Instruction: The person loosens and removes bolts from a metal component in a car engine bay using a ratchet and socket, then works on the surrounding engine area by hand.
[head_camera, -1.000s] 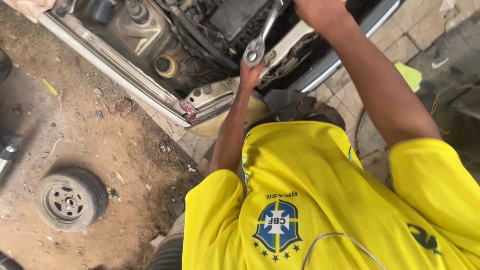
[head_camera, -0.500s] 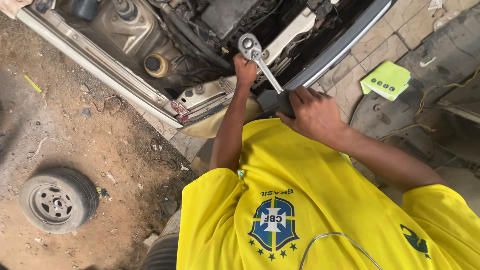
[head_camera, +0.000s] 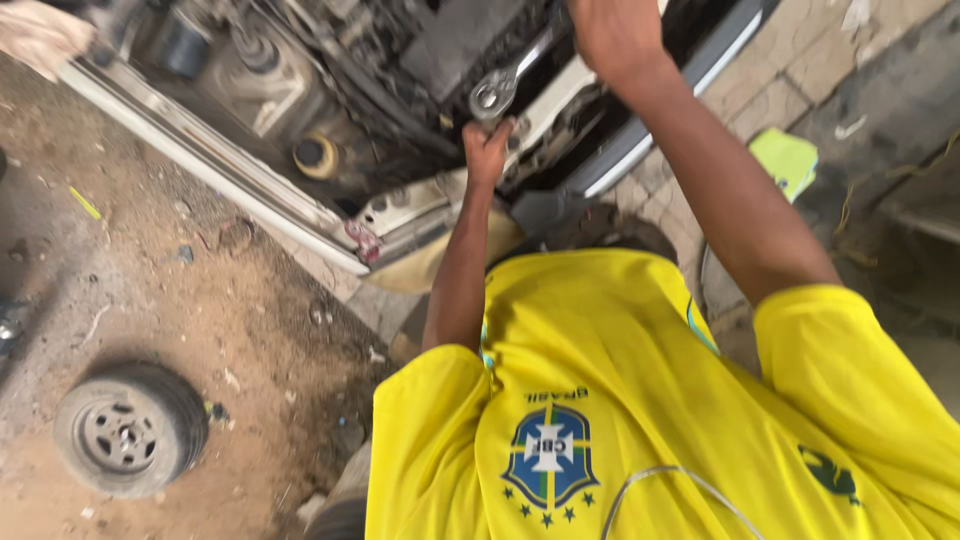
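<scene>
With the right hand (head_camera: 612, 35) gripping the ratchet wrench (head_camera: 503, 85) handle and the left hand (head_camera: 487, 150) curled just below its head, a slip could smash knuckles into the engine bay (head_camera: 330, 70).

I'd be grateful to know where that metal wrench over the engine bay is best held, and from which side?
Grip the wrench on its long bare handle, from the end away from the ring head, as the right hand does; the left hand steadies the head.

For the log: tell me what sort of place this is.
Probably an open-air car repair yard. A car's open engine bay stands over bare dirt ground, a loose wheel lies on it, and the right hand works a ratchet wrench.
</scene>
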